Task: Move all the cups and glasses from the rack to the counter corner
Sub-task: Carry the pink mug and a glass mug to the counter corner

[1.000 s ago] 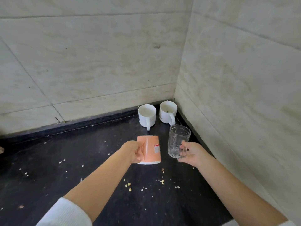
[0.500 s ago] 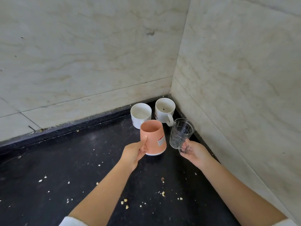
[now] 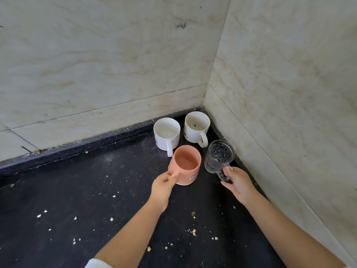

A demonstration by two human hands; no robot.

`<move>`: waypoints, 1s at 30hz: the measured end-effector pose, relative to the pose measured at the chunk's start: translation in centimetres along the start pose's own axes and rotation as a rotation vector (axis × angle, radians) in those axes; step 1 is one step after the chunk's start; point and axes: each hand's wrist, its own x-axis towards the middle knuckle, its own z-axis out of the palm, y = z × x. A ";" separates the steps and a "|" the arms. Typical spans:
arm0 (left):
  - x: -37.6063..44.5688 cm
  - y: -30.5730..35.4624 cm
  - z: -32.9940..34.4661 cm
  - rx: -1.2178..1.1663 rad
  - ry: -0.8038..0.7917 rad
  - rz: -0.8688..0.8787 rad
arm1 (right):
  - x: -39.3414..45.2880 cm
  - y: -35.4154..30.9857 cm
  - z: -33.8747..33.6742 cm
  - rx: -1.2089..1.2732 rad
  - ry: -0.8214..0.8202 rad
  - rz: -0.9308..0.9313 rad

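Note:
Two white mugs stand upright in the counter corner: one (image 3: 166,135) on the left, another (image 3: 196,127) closer to the right wall. Just in front of them is an orange cup (image 3: 185,164), mouth up and tilted, with my left hand (image 3: 163,187) gripping its near side. To its right is a clear patterned glass mug (image 3: 218,156), tilted toward the corner, held by its handle in my right hand (image 3: 238,183). Whether either one touches the counter I cannot tell. The rack is out of view.
The dark stone counter (image 3: 81,200) is strewn with pale crumbs. Marble-tiled walls meet at the corner: the back wall (image 3: 108,60) and the right wall (image 3: 289,89), which runs close beside my right arm.
The orange cup was mouth down a second ago; my left hand has turned it mouth up and carried it toward the white mugs. The glass mug moved forward with my right hand.

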 end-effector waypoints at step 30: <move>-28.7 -6.0 -17.1 1.002 0.883 -0.256 | -18.1 6.9 15.7 -1.374 -0.719 -1.161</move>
